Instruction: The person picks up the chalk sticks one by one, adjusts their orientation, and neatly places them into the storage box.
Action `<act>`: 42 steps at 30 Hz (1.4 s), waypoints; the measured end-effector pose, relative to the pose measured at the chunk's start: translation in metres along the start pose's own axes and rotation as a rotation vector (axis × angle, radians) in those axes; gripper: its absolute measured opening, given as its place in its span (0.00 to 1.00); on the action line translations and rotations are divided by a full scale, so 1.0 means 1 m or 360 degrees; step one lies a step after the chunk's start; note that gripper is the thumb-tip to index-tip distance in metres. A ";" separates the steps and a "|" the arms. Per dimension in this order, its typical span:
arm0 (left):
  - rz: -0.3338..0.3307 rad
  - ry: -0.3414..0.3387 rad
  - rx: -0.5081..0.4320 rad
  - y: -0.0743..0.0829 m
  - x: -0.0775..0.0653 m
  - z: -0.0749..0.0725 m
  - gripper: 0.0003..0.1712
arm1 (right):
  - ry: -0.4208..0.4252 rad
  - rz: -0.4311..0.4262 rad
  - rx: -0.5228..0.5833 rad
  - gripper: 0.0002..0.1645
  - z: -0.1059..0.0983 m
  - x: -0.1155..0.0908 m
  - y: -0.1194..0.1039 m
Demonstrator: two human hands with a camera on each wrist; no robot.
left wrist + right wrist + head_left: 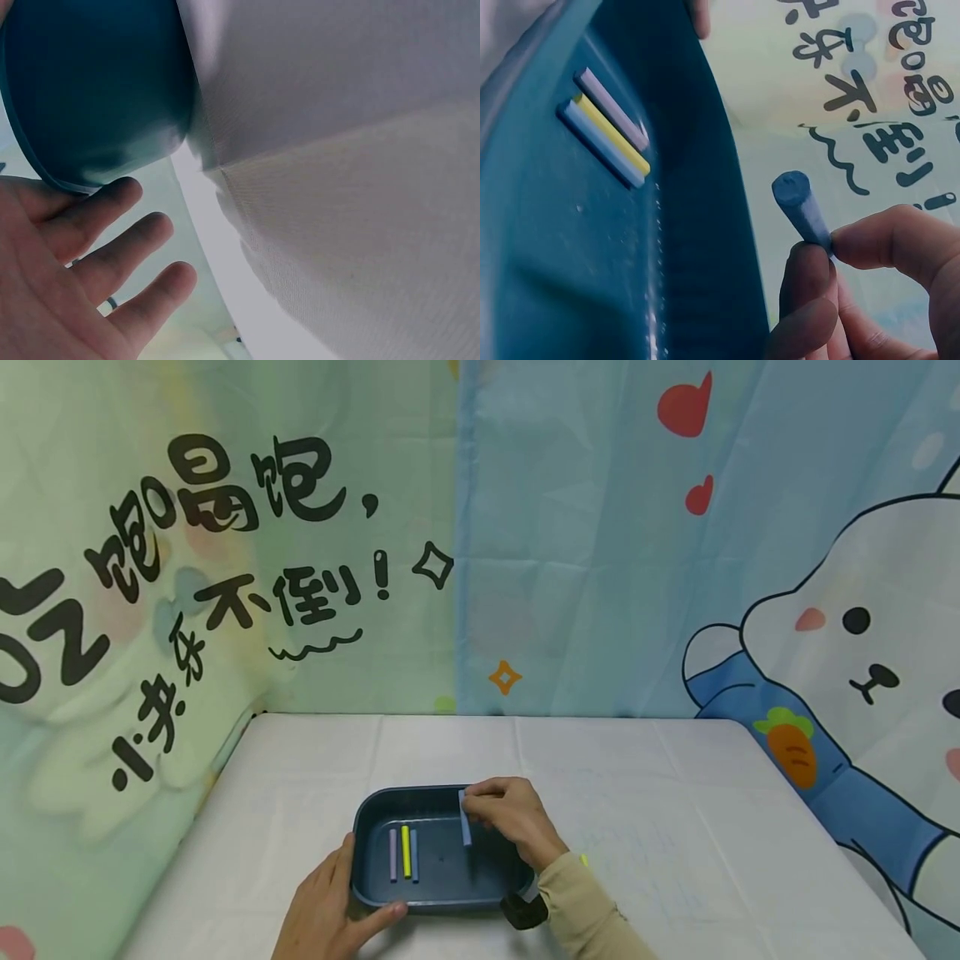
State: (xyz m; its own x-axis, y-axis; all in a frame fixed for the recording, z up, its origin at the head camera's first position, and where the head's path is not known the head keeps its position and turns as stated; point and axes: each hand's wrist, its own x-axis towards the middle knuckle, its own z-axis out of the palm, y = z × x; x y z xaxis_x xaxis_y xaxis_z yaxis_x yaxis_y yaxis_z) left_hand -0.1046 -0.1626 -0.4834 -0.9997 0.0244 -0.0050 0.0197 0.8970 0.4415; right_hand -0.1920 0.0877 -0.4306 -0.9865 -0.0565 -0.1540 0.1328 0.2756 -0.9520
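A dark blue tray stands on the white-covered table. My left hand rests at its near left corner, thumb on the front rim and fingers along the left side; in the left wrist view the fingers are spread and fairly straight. Over the tray's far right part, my right hand pinches one end of a blue chalk stick between thumb and fingertips. Inside the tray's left half lie a purple chalk stick, a yellow chalk stick and another blue chalk stick, side by side.
A small yellow piece shows on the table, partly hidden behind the right sleeve. Faint bluish marks lie on the white cloth to the right. A printed curtain hangs behind the table.
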 end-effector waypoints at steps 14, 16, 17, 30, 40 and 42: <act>-0.0013 -0.0030 -0.0025 0.000 0.000 0.000 0.75 | 0.0041 -0.0012 -0.0115 0.12 0.029 -0.001 0.009; -0.0004 -0.0028 -0.0024 0.000 0.000 0.000 0.75 | 0.0044 -0.0018 -0.0121 0.12 0.033 -0.001 0.010; 0.0001 -0.0024 -0.0024 0.000 0.000 0.000 0.75 | 0.0044 -0.0021 -0.0129 0.12 0.035 -0.001 0.011; -0.0002 -0.0031 -0.0013 0.000 0.000 0.000 0.76 | 0.0062 0.0027 -0.0234 0.09 0.059 -0.002 0.016; -0.0022 -0.0059 -0.0009 -0.001 0.000 0.000 0.77 | 0.0069 0.0063 -0.0408 0.06 0.072 0.000 0.017; -0.0026 -0.0065 -0.0008 -0.001 0.000 0.000 0.77 | 0.0074 0.0072 -0.0422 0.05 0.074 0.001 0.017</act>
State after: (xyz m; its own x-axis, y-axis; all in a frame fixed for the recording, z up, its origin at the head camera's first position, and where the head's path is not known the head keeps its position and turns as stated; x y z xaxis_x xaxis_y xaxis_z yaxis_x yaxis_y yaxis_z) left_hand -0.1050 -0.1637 -0.4836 -0.9984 0.0275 -0.0489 0.0028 0.8952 0.4457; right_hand -0.1835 0.0215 -0.4669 -0.9843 0.0039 -0.1765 0.1529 0.5187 -0.8412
